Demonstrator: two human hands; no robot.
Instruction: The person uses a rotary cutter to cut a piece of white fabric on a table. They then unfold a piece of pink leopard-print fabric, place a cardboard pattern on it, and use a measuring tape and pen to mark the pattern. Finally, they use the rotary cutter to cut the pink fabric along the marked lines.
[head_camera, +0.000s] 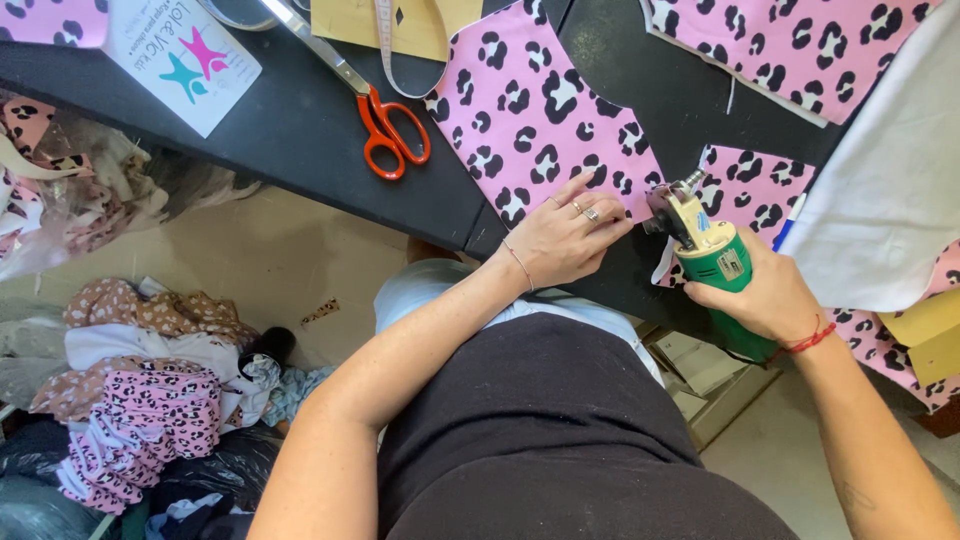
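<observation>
Closest to the lens was my own dark top, with both forearms running up from it toward the black table (300, 130). My right hand (765, 295) was wrapped tight around the green body of an electric fabric cutter (712, 250), fingers closed on it, its cream head and small round blade aimed toward eleven o'clock. That blade met the edge of a pink leopard-print fabric panel (535, 115) just at the table's near rim. My left hand (565, 235) lay flat on the same panel at about nine o'clock from the cutter, fingers spread and pressing the cloth down, holding nothing. Farther out, at ten o'clock, orange-handled scissors (385, 125) lay on the table, and a white printed card (180, 60) sat beyond them. White cloth (890, 190) draped at two o'clock over more pink pieces. Down at eight o'clock, a heap of fabric scraps (140, 400) covered the floor.
</observation>
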